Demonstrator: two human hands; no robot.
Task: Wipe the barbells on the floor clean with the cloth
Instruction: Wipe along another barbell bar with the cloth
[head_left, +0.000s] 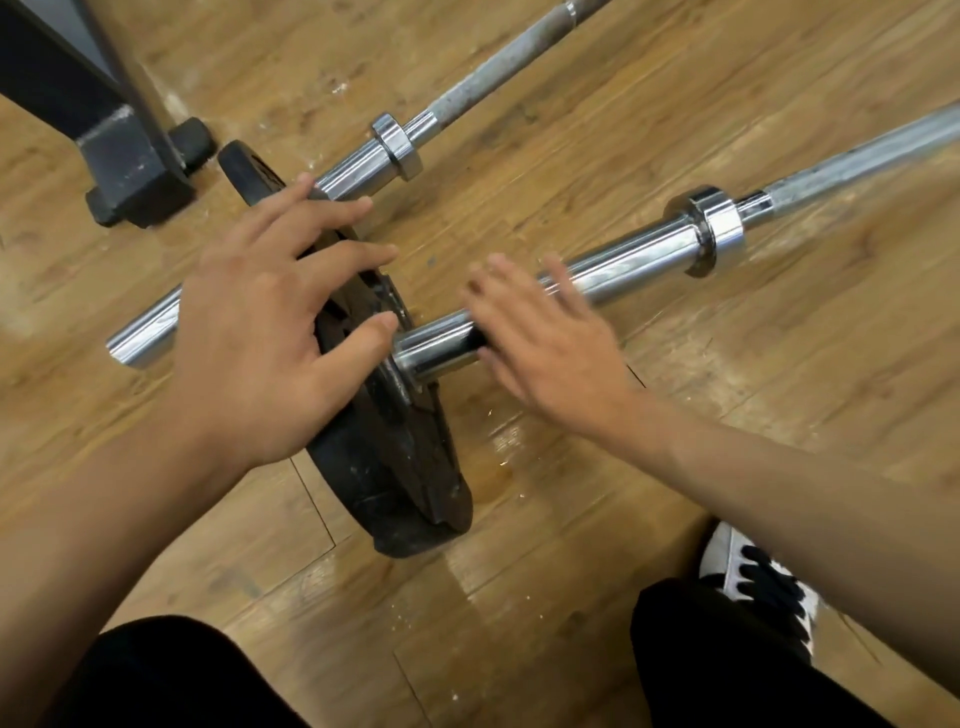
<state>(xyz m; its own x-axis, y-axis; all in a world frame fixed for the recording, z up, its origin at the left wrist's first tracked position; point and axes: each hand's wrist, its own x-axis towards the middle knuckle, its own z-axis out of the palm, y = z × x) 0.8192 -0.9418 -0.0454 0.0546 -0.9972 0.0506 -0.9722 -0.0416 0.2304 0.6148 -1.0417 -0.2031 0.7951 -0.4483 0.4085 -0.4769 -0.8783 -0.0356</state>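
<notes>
Head view: person is crouching over light-brown wooden plank floor (571, 130), both hands reaching out in front.
Near bar: long chrome steel barbell (639, 254) is lying on floor, running lower L to upper R; its sleeve is passing thru round black iron weight plate (395, 467), which is standing on edge.
L hand: left hand (270, 332) is resting on plate's top rim, fingers spread wide & fairly straight, thumb lying on near face right by sleeve.
R hand: right hand (540, 338) is blurring, fingers straight, lying over sleeve just R of plate; touching or not, can't tell.
Count: 2 barbells, 1 plate, 2 hands.
Far bar: second chrome barbell (363, 166) is lying beyond, sleeve end partly hiding behind L fingers.
Around: black metal rack foot (104, 130) is sitting upper L; black-and-white shoe (753, 577) & black trousers (156, 675) are showing at bottom.
</notes>
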